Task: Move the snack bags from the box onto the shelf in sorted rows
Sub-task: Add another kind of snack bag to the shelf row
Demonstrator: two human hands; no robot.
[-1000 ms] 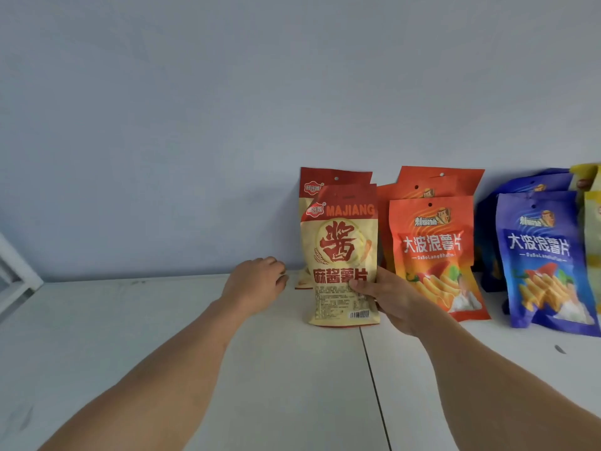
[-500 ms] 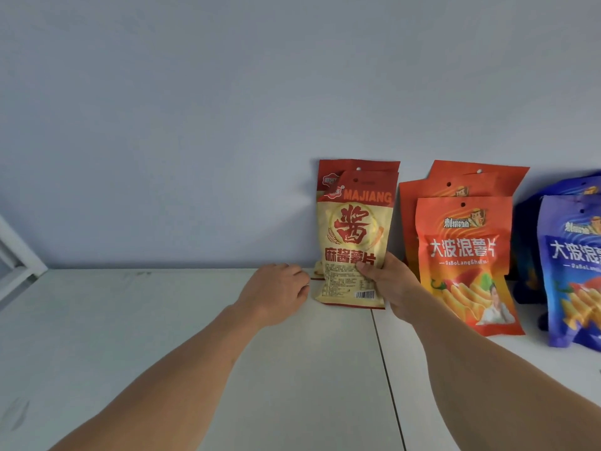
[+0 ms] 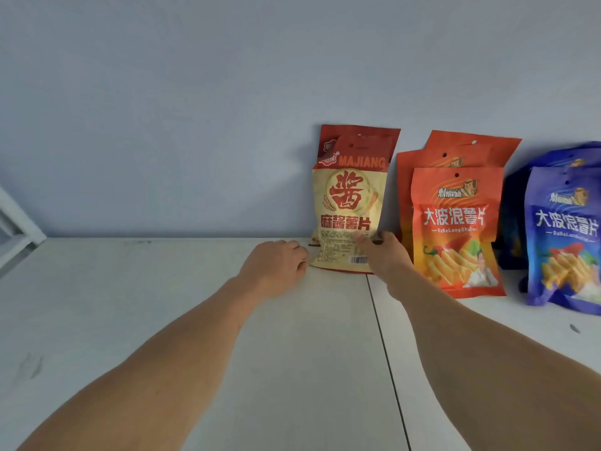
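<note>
Both forearms reach out over the white shelf. The left hand rests loosely curled on the surface, holding nothing, just left of the cream-and-red bag. The right hand pinches that bag's lower right corner, covering part of the print there. Behind the bag a second bag of the same kind leans on the wall, only its red top showing. Right of the right hand stand orange bags, overlapping, then blue bags cut off by the frame edge.
</note>
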